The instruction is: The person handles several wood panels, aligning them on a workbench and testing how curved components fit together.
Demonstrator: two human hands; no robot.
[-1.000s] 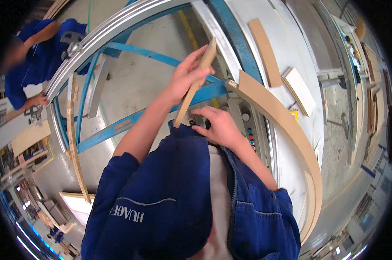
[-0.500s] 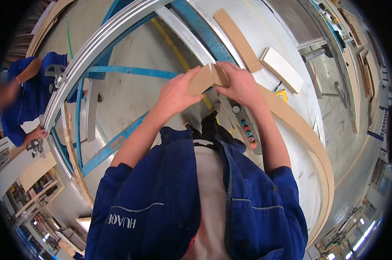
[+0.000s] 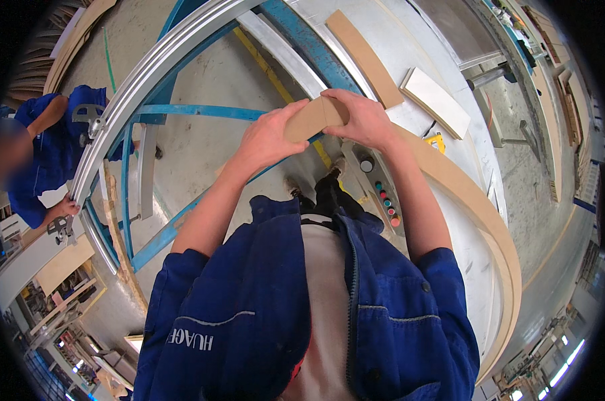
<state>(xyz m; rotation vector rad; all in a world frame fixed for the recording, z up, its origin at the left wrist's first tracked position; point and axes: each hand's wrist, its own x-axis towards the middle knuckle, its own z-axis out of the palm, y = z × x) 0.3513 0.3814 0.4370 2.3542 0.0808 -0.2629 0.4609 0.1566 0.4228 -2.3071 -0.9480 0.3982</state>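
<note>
My left hand (image 3: 270, 137) grips a tan board piece (image 3: 305, 121), thumb below and fingers over its far edge. Closed on the end of a second tan board (image 3: 337, 113) is my right hand (image 3: 364, 121). The two boards meet edge to edge between my hands, and only a thin seam shows there. A long tan strip (image 3: 479, 204) runs from beside my right forearm toward the lower right, and it looks continuous with the board in my right hand. My palms hide parts of both boards.
A button panel (image 3: 384, 194) sits under my right forearm. On the white table (image 3: 476, 157) lie a tan strip (image 3: 364, 57), white boards (image 3: 436, 102) and a yellow tape measure (image 3: 437, 142). Blue frame bars (image 3: 202, 111) and a metal rail (image 3: 152, 70) stand left, with a co-worker's hand (image 3: 68, 206) nearby.
The boards' ends, tilted against each other with a visible notch before, now lie flush at the seam. My hands have shifted slightly left. The co-worker remains by the rail.
</note>
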